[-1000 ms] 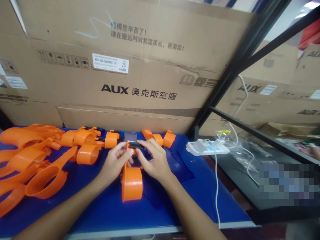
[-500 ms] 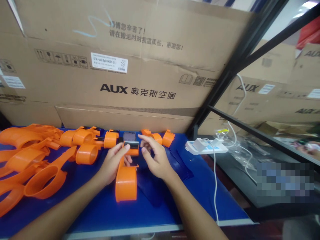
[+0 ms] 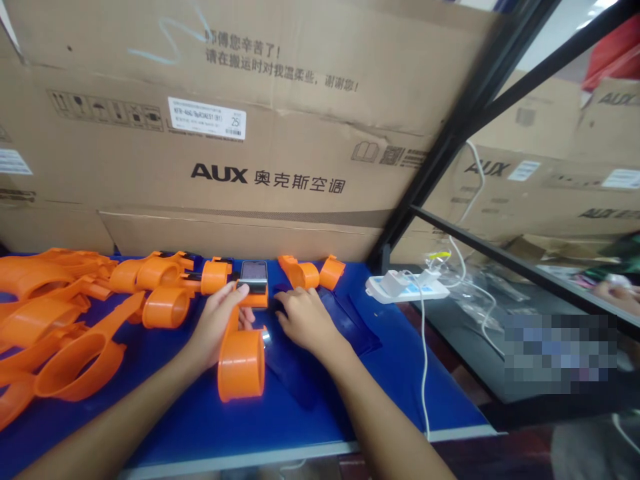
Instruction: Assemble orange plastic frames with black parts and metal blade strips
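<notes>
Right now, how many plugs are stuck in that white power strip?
2. One white plug sits near the left end of the power strip; another is toward its right end, with cables trailing off.

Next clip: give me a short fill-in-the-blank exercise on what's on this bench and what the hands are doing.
1. The left hand grips an ____ plastic tape dispenser.
2. The right hand rests on the ____ table mat.
3. The cardboard box behind is printed ____.
4. The white power strip lies to the ____ of both hands.

Missing words: orange; blue; AUX; right
</notes>
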`<act>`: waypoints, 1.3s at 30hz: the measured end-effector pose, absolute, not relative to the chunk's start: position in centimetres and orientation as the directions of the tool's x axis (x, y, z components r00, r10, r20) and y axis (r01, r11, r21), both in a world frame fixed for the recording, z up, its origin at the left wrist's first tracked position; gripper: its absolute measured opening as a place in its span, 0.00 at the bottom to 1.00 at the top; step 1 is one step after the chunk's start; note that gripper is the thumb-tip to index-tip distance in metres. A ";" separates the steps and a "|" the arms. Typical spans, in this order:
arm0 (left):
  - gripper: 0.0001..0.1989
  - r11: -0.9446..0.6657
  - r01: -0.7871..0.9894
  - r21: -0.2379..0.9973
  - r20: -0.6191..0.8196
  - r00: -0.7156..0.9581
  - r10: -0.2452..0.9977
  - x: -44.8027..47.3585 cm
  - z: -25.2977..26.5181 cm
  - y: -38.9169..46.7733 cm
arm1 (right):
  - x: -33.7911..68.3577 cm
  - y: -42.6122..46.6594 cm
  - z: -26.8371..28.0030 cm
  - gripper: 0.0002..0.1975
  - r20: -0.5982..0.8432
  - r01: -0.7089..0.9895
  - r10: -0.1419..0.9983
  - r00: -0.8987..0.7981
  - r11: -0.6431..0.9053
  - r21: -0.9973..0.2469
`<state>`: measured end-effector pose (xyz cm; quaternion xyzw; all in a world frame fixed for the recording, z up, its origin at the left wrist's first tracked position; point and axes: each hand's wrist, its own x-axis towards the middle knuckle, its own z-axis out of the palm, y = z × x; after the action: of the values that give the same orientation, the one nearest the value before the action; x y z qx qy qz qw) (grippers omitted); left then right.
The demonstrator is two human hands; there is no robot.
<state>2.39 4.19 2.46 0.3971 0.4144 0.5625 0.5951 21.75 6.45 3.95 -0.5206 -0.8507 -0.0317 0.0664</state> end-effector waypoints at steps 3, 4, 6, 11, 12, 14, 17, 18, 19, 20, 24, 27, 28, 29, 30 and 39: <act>0.19 0.043 -0.336 0.941 -0.036 0.029 0.999 2.4 2.4 4.1 | 22.0 6.6 4.0 0.16 0.157 0.877 0.871 -0.465 0.478 -0.054; 0.19 0.040 -0.337 0.941 -0.032 0.030 0.999 2.4 2.4 4.1 | 22.1 6.7 3.9 0.17 0.162 0.878 0.872 -0.461 0.475 -0.055; 0.19 0.036 -0.341 0.940 -0.027 0.030 0.999 2.4 2.5 4.1 | 22.1 6.8 3.7 0.17 0.158 0.883 0.876 -0.456 0.467 -0.039; 0.19 0.025 -0.328 0.944 -0.015 0.035 0.999 2.4 2.4 4.2 | 21.8 6.6 3.1 0.13 0.126 0.873 0.868 -0.481 0.487 -0.024; 0.19 0.022 -0.324 0.946 -0.011 0.036 0.999 2.3 2.3 4.2 | 21.8 6.5 3.1 0.12 0.124 0.870 0.865 -0.485 0.492 -0.026; 0.19 0.018 -0.318 0.948 -0.007 0.036 0.999 2.3 2.2 4.2 | 21.8 6.5 3.0 0.13 0.131 0.868 0.864 -0.486 0.495 -0.046; 0.19 0.017 -0.316 0.949 -0.007 0.033 0.999 2.3 2.0 4.3 | 22.1 6.6 2.8 0.15 0.184 0.865 0.870 -0.458 0.484 -0.136; 0.19 0.017 -0.317 0.948 -0.007 0.033 0.999 2.3 2.0 4.3 | 22.2 6.7 2.7 0.16 0.211 0.856 0.870 -0.446 0.484 -0.184; 0.19 0.016 -0.320 0.947 -0.005 0.034 0.999 2.3 2.0 4.3 | 22.3 6.8 2.7 0.18 0.242 0.839 0.867 -0.436 0.489 -0.239; 0.19 0.015 -0.325 0.946 -0.004 0.035 0.999 2.2 2.0 4.4 | 22.3 6.9 2.6 0.18 0.277 0.813 0.861 -0.426 0.499 -0.300; 0.19 0.025 -0.349 0.937 -0.008 0.049 0.999 2.3 2.1 4.3 | 22.1 7.1 3.1 0.18 0.446 0.655 0.824 -0.349 0.555 -0.513; 0.19 0.052 -0.390 0.920 -0.032 0.058 0.998 2.5 2.3 4.1 | 21.6 6.8 3.9 0.17 0.563 0.544 0.774 -0.290 0.617 -0.568; 0.19 0.063 -0.408 0.911 -0.042 0.059 0.997 2.6 2.4 4.0 | 21.5 6.7 4.1 0.18 0.591 0.511 0.755 -0.283 0.640 -0.574; 0.19 0.069 -0.426 0.902 -0.049 0.059 0.997 2.7 2.6 3.9 | 21.4 6.5 4.3 0.20 0.612 0.477 0.739 -0.283 0.662 -0.579; 0.20 0.070 -0.441 0.895 -0.050 0.056 0.997 2.7 2.7 3.8 | 21.3 6.3 4.4 0.21 0.625 0.443 0.726 -0.288 0.679 -0.585; 0.19 -0.021 -0.414 0.910 0.048 0.054 0.997 2.5 3.1 3.9 | 21.0 6.0 3.9 0.20 0.589 0.271 0.739 -0.326 0.670 -0.691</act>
<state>2.52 3.91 3.14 0.4073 0.3584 0.5872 0.6008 21.05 6.01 3.93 -0.3251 -0.7770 0.2433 0.4811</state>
